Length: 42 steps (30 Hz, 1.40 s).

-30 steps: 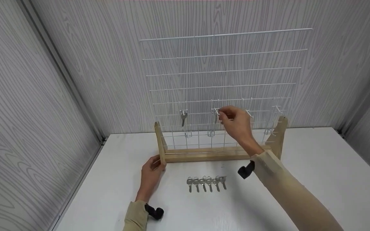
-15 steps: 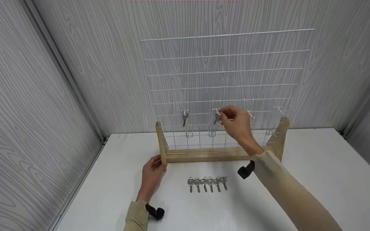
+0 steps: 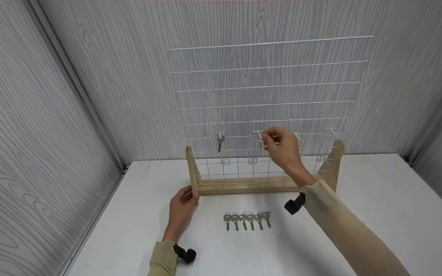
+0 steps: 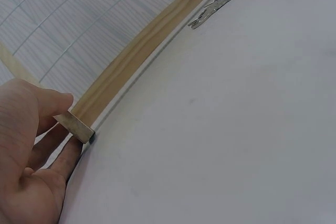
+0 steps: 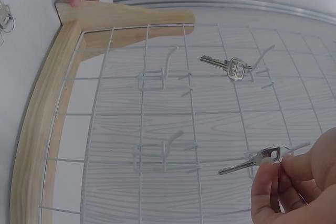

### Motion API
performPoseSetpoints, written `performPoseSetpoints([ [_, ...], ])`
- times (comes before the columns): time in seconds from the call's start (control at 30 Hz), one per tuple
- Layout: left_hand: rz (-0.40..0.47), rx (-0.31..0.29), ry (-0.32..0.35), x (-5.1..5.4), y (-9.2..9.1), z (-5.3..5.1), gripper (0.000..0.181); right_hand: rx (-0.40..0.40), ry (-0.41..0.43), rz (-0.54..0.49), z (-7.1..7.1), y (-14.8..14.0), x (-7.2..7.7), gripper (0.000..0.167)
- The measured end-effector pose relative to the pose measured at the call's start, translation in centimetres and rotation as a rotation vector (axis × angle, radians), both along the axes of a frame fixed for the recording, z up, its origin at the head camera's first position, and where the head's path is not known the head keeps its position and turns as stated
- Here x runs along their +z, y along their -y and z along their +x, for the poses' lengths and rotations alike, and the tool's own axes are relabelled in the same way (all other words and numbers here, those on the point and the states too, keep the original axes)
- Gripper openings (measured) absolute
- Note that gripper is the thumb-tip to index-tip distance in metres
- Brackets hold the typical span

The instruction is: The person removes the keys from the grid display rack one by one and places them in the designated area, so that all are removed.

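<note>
My right hand pinches the small ring of a silver key at a white wire hook. The ring is around or right beside the hook's tip; which, I cannot tell. The key's blade points downward. Another silver key hangs by its ring on the hook to the left. Both hooks are on a white wire grid rack with a wooden stand. Low on the stand's left end, my left hand grips the upright wooden side piece between thumb and fingers.
Several silver keys with rings lie in a row on the white table, in front of the stand. More white hooks are at the grid's right side and lower down. A wood-grain panel stands behind.
The key at my right fingers has swung and turned slightly beside the hook. My right hand has hardly moved. My left hand stays at the side piece.
</note>
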<state>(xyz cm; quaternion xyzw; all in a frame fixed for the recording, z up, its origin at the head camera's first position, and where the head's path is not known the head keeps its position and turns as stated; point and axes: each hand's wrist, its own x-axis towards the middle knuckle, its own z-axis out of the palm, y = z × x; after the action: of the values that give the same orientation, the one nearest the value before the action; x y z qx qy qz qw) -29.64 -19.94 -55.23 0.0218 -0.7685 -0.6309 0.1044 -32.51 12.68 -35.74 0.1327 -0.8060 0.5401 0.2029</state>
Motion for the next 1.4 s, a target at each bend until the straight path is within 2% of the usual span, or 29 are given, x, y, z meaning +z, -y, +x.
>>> performPoseSetpoints([
  [0.33,-0.02,-0.007,0.004,-0.2,0.3,0.0,0.045,0.03,0.009,-0.006,0.6,0.0,0.4,0.017],
  [0.93,0.019,-0.036,-0.004,-0.1,0.1,0.0,0.045,0.027,-0.011,0.02,2.0,-0.7,0.6,0.016],
  [1.4,-0.021,-0.001,0.039,-0.1,-0.1,-0.1,0.045,0.053,-0.016,0.038,3.7,-2.2,0.2,0.014],
])
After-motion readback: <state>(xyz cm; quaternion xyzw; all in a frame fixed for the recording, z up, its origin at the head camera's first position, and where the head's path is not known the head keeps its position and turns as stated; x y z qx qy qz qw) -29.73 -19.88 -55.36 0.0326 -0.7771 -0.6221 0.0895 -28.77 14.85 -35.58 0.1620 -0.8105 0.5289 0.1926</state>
